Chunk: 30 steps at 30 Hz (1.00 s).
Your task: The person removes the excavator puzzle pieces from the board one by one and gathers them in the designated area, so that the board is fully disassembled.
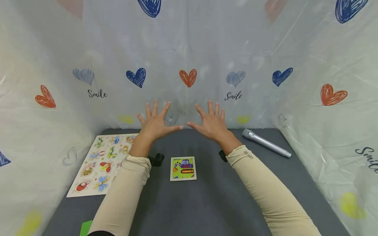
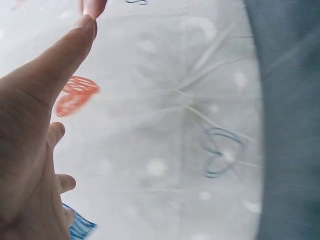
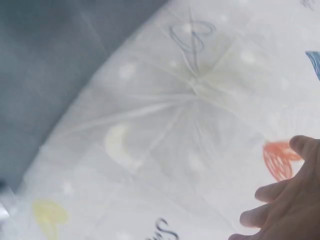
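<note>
Both hands are raised above the far part of the grey table, fingers spread and holding nothing. The left hand (image 1: pixel 155 124) is up beside the far right corner of a white board with insect pictures (image 1: pixel 91 170), and its forearm hides part of that board. To its right, the right hand (image 1: pixel 213 125) has its thumb pointing toward the left thumb, a small gap between them in the head view. On the table between the forearms lies a small square picture puzzle (image 1: pixel 183 168) showing a digger. A silver microphone (image 1: pixel 265 143) lies right of the right hand.
The grey table (image 1: pixel 183 209) is surrounded by a pale curtain (image 1: pixel 206 42) printed with hearts and "Smile". A green piece (image 1: pixel 85 227) shows at the near left edge, partly under the left sleeve. Dark wrist straps (image 1: pixel 156 160) sit on both wrists.
</note>
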Each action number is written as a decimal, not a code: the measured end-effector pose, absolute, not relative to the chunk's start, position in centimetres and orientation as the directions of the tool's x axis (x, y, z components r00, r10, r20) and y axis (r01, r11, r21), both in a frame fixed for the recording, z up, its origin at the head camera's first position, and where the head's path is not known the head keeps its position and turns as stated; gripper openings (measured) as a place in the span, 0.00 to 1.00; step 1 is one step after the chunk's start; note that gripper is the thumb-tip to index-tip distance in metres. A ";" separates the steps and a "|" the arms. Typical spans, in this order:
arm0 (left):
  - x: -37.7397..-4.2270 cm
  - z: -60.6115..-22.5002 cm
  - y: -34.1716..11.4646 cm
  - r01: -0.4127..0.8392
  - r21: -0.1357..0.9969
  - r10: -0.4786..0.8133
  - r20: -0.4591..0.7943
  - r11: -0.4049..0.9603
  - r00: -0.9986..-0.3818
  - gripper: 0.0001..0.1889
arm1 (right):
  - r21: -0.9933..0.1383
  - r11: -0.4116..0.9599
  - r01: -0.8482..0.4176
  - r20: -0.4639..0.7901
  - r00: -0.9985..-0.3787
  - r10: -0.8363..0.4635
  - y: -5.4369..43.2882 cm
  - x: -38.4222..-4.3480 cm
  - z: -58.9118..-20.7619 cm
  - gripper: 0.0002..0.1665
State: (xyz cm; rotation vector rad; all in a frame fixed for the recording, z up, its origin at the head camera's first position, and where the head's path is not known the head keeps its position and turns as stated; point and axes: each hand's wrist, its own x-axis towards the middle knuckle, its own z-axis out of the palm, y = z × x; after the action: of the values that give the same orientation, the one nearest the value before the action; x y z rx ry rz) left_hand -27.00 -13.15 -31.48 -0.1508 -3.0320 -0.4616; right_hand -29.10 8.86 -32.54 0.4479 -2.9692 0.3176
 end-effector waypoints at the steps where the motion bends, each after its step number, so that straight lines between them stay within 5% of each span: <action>1: -27.1 -31.9 -13.3 0.111 0.289 0.090 0.087 0.951 -0.992 0.57 | -0.187 0.932 -0.310 0.154 -0.946 -0.284 8.8 -29.2 -32.9 0.51; 10: -26.8 -41.6 -15.3 0.181 0.273 0.172 0.057 0.945 -0.983 0.53 | -0.188 0.916 -0.354 0.081 -0.935 -0.344 6.6 -29.2 -40.0 0.46; 17: -24.6 -48.8 -16.9 0.283 0.317 0.293 0.015 0.906 -0.956 0.36 | -0.147 0.873 -0.466 0.101 -0.885 -0.455 4.2 -27.8 -46.4 0.35; 30: -22.8 -51.1 -17.6 0.375 0.387 0.437 -0.084 0.843 -0.895 0.26 | -0.164 0.857 -0.489 0.022 -0.870 -0.492 3.1 -26.8 -50.4 0.25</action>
State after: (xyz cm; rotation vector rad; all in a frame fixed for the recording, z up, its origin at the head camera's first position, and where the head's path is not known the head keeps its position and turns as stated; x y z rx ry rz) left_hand -22.81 -17.55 -51.06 -0.7061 -3.1773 -0.6092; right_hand -26.80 3.06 -50.41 0.8052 -3.0468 0.2602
